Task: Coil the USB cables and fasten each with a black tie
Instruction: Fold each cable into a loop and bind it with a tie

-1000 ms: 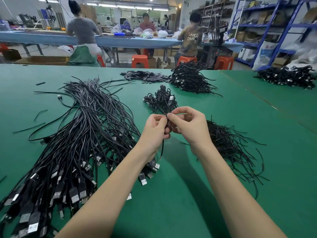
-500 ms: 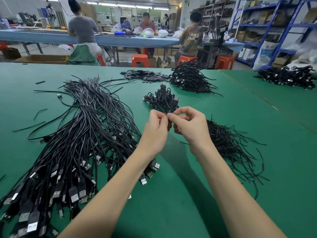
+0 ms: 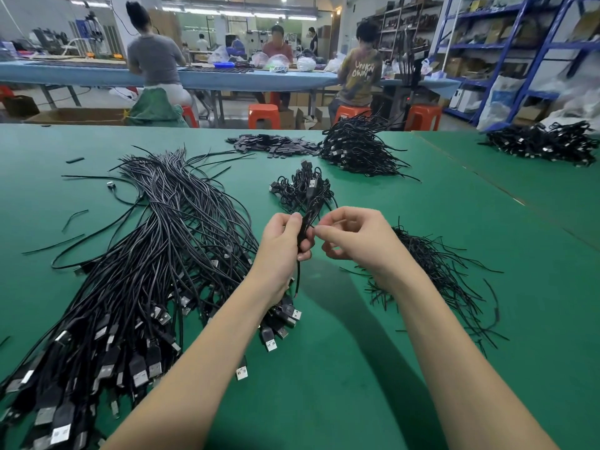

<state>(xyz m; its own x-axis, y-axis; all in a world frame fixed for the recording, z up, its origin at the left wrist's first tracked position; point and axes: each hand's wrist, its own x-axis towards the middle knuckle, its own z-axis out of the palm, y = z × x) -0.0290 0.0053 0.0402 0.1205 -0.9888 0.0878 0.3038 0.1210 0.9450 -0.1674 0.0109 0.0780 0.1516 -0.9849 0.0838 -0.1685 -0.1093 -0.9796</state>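
My left hand grips a coiled black USB cable above the green table; one loose end hangs down below the fist. My right hand is close beside it, thumb and forefinger pinching at the coil where a thin black tie wraps it. A big heap of uncoiled USB cables lies to the left. To the right, partly under my right forearm, is a heap of loose black ties. A small pile of coiled, tied cables sits just beyond my hands.
Farther back lie a larger heap of bundled cables and a flat pile of small black pieces. Another cable heap rests on the neighbouring table at the right. Stray ties are scattered at the left. People sit at a blue bench behind.
Both hands stayed together over the same spot, working the tie at the coil. The coil now stands more upright in my left fist, and my right fingers have drawn slightly to the right.
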